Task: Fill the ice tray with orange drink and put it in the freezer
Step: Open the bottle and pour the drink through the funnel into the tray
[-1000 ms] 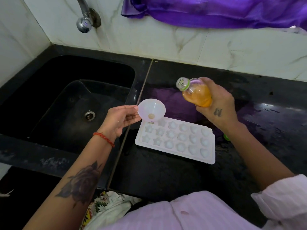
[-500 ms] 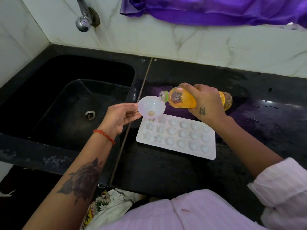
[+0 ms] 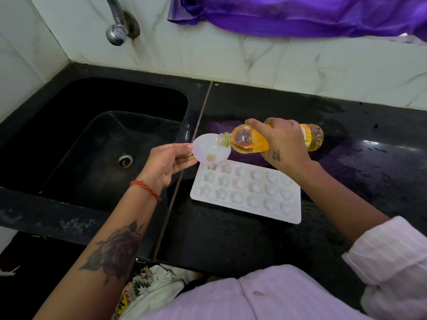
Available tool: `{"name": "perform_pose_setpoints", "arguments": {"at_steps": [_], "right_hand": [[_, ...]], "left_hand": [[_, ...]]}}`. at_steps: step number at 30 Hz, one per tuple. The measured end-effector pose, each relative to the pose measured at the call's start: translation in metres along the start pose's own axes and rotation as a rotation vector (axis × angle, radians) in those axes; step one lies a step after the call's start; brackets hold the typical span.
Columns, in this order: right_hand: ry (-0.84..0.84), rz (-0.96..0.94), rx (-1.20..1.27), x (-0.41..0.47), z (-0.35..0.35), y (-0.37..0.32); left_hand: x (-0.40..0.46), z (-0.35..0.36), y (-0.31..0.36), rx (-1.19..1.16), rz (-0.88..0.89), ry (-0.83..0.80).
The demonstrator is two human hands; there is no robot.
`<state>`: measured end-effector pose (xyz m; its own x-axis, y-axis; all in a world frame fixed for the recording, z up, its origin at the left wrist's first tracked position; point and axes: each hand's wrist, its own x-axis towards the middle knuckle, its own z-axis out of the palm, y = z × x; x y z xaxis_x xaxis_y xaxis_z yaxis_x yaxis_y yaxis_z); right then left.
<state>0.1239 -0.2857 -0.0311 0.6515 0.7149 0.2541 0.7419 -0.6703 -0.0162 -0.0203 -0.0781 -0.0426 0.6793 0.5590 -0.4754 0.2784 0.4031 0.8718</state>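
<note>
Ice tray (image 3: pixel 247 192) lies on the black counter (image 3: pixel 231 239), just right of the sink (image 3: pixel 92 135).
Over its far-left corner the left hand (image 3: pixel 168 161) pinches a white funnel (image 3: pixel 211 150); the right hand (image 3: pixel 283 144) grips a tipped bottle of orange drink (image 3: pixel 251 140), mouth in the funnel, its yellow label unreadable.

Soft even light, glare on wet counter (image 3: pixel 379 146) — edges bowed, sharp focus
</note>
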Motion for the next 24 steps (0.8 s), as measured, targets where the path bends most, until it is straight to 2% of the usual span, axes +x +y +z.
{"name": "perform_pose_setpoints", "arguments": {"at_steps": [11, 15, 24], "right_hand": [[-0.015, 0.059, 0.153, -0.006, -0.008, -0.002], [0.036, 0.094, 0.23, -0.015, -0.017, 0.001], [0.053, 0.114, 0.156, -0.029, -0.023, 0.015]], "left_hand": [[-0.001, -0.001, 0.002, -0.012, 0.008, -0.008], [-0.003, 0.001, 0.007, -0.01, 0.039, -0.017], [-0.003, 0.021, 0.003, 0.009, 0.049, -0.09]]}}
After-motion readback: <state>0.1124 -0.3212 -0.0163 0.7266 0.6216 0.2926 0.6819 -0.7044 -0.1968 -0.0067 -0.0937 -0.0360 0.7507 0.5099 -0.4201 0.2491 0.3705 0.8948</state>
